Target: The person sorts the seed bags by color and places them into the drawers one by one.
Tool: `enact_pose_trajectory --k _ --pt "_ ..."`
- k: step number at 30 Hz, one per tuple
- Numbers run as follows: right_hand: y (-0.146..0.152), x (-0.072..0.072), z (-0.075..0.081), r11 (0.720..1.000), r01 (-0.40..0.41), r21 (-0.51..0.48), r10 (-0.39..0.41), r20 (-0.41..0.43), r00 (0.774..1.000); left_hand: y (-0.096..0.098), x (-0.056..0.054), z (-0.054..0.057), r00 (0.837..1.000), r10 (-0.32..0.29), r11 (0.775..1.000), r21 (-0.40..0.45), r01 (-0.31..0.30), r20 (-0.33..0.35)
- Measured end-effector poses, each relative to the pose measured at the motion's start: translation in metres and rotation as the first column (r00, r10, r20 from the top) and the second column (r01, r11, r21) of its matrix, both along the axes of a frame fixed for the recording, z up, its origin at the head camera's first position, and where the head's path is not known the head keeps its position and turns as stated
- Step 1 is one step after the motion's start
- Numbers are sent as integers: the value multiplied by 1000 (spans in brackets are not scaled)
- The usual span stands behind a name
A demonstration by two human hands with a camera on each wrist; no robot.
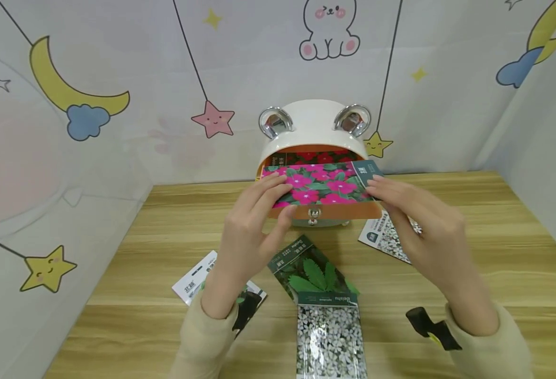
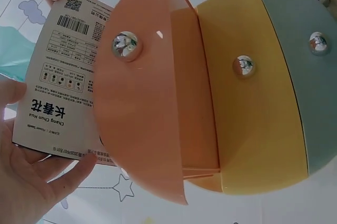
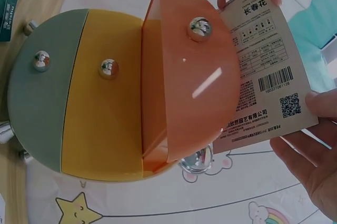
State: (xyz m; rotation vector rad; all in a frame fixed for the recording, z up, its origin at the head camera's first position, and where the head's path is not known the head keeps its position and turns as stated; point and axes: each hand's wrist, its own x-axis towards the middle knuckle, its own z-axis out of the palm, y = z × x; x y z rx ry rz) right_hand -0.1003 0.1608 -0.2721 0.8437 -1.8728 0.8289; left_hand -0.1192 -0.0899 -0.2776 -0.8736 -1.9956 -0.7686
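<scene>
A flower seed packet (image 1: 315, 185) with magenta blooms lies flat between my hands, above the pulled-out orange drawer (image 1: 292, 212) of a small bear-eared cabinet (image 1: 313, 123). My left hand (image 1: 251, 231) pinches its left end, fingers on top and thumb below. The right hand (image 1: 424, 226) grips the opposite end, by the dark green label. Both wrist views show the packet's printed back (image 2: 55, 89), part of it hidden behind the drawer front. Behind it, a second packet (image 1: 325, 157) with red flowers stands out of the drawer.
More packets lie on the wooden table (image 1: 486, 237): a green-leaf one (image 1: 313, 273), a white-flower one (image 1: 330, 337), another partly under my left wrist (image 1: 194, 279) and one beyond my right hand (image 1: 382, 234). Yellow (image 2: 253, 113) and green (image 2: 303, 50) drawers sit shut below. A printed cloth hangs behind.
</scene>
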Motion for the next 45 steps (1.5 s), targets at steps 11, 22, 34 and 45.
enact_pose_trajectory --k 11,22,34,45 --pt "1 -21 -7 993 -77 -87 86 101 991 -6 -22 -7 992 -34 999 44 29 122" --pt "1 -34 -7 991 -64 -115 83 167 982 -15 -38 -10 966 -166 979 147 138 198" --pt "0 -50 -20 991 -91 -101 113 248 962 -31 -45 -21 883 -305 935 290 205 357" --pt "7 -58 -24 993 -52 -102 79 287 955 -27 -58 -22 844 -336 918 347 194 418"
